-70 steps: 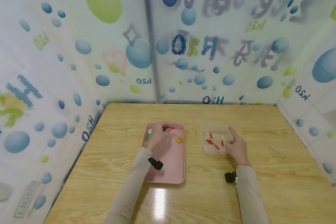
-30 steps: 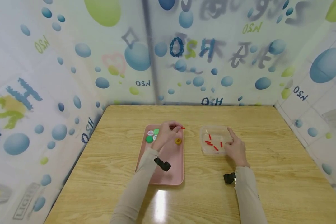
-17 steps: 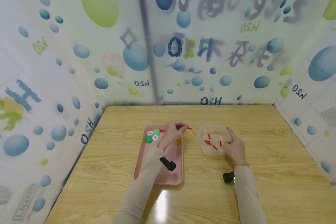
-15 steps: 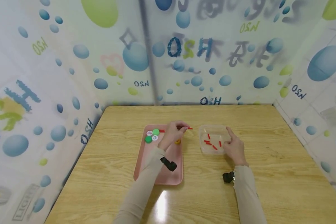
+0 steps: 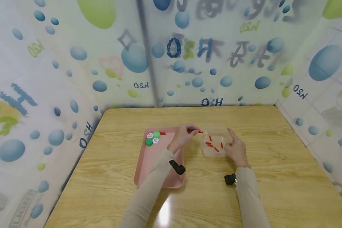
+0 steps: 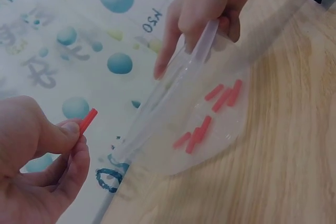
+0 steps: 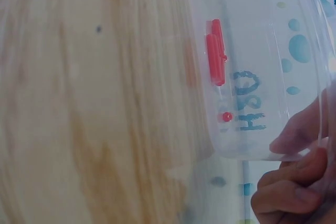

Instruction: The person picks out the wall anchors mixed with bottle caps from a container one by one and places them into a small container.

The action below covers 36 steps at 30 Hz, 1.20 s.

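My left hand pinches a short red stick between thumb and fingertips, at the left rim of a clear plastic box. With its index finger stretched along the far side, my right hand grips the box's right wall. Several similar red sticks lie scattered on the box floor. Left of the box, a pink tray sits partly under my left forearm. In its far left corner are a light green cap, a dark green cap, two white lettered caps and a red piece.
Tray and box stand on a wooden table, with a strip of wood between them. A printed curtain-like wall rises behind the table's far edge and along both sides. A black wrist camera sits at my right sleeve.
My left hand has carried the red stick rightward from the tray's far edge to the box's rim. The yellow cap, seen earlier, is now hidden behind it. My right hand keeps its grip.
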Motion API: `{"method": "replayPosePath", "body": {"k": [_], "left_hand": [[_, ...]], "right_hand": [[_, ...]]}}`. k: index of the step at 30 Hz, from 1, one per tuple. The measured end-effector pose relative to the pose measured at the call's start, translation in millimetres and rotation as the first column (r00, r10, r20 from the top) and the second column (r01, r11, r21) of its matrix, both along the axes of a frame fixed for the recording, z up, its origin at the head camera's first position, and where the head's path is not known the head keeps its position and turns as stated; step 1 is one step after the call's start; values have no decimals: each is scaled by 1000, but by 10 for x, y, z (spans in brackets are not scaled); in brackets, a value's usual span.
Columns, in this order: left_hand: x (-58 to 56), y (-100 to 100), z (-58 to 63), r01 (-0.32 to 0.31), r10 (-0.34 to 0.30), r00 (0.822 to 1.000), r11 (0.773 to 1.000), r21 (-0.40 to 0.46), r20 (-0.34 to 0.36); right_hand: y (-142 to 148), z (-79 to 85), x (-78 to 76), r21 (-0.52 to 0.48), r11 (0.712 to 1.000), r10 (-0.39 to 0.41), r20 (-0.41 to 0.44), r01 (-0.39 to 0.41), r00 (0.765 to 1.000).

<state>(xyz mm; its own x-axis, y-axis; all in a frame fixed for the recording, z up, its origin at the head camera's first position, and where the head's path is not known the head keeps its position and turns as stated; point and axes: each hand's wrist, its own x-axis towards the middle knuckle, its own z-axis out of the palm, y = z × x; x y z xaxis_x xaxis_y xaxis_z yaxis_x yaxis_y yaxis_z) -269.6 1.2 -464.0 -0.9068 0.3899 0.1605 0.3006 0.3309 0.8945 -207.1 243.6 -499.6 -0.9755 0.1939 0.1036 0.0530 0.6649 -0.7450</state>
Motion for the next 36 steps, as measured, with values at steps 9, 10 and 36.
{"method": "replayPosePath", "body": {"k": [9, 10, 36], "left_hand": [[2, 192, -38, 2, -2, 1000, 998, -69, -3], [-2, 210, -45, 7, -7, 1000, 997, -73, -4], [16, 378, -18, 19, -16, 999, 996, -82, 39]], "right_hand": [[-7, 27, 15, -17, 1000, 11, -11, -11, 1000], [-5, 26, 17, -16, 1000, 5, -9, -6, 1000], [-1, 16, 15, 9, 1000, 1, -6, -1, 1000]]}}
